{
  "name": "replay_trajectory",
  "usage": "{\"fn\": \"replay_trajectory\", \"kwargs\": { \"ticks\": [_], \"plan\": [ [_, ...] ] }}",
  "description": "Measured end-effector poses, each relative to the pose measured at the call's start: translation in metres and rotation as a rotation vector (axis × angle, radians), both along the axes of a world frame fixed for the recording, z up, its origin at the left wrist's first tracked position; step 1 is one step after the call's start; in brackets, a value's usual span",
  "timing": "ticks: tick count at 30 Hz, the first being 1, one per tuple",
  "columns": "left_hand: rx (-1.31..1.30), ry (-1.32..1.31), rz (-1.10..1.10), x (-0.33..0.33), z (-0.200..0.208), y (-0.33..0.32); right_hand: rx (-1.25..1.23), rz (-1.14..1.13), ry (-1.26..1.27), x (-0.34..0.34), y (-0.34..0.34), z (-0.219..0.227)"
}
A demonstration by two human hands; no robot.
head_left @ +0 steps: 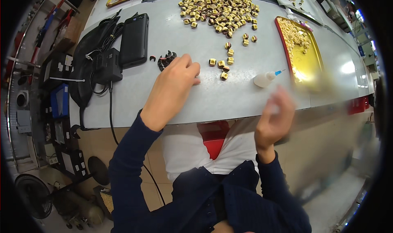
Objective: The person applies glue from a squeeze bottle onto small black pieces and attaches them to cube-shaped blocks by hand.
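My left hand (174,87) is over the table with its fingers bent together, right beside a small heap of dark curved pieces (167,61). Its fingertips are turned away, so whatever they pinch is hidden. Blurred by motion, my right hand (276,118) is at the table's front edge, below a small white squeeze bottle (264,79) with a blue needle tip. Between the hands lie several small gold-and-dark cube-like pieces (221,63). Behind them spreads a large pile of the same pieces (219,7).
A yellow tray with a red rim (313,56) holds many small pale pieces on the right. To the left are a black power bank (134,40), a black boxy device (107,65), cables and a black pouch (84,65). More trays line the far edge.
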State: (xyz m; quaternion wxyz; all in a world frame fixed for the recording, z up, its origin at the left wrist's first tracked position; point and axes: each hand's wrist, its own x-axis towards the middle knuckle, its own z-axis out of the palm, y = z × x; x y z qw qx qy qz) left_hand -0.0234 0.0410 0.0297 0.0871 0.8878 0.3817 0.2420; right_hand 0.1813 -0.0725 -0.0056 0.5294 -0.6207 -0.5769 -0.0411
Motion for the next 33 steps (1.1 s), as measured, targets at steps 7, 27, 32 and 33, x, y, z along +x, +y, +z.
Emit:
{"fn": "replay_trajectory", "kwargs": {
  "ticks": [7,27,32,33],
  "plan": [
    [-0.432,-0.737,0.172,0.020,-0.020,-0.027,-0.090,-0.013,0.174,0.015,0.030,0.001],
    [-0.111,-0.237,-0.157,-0.007,-0.016,-0.026,-0.228,0.100,0.338,0.019,0.033,0.001],
    [-0.260,-0.172,-0.058,-0.004,-0.003,-0.028,-0.220,0.127,0.410,0.020,0.033,0.001],
    [-0.259,-0.173,-0.054,-0.003,-0.003,-0.029,-0.171,0.151,0.509,0.020,0.032,0.002]
  ]
}}
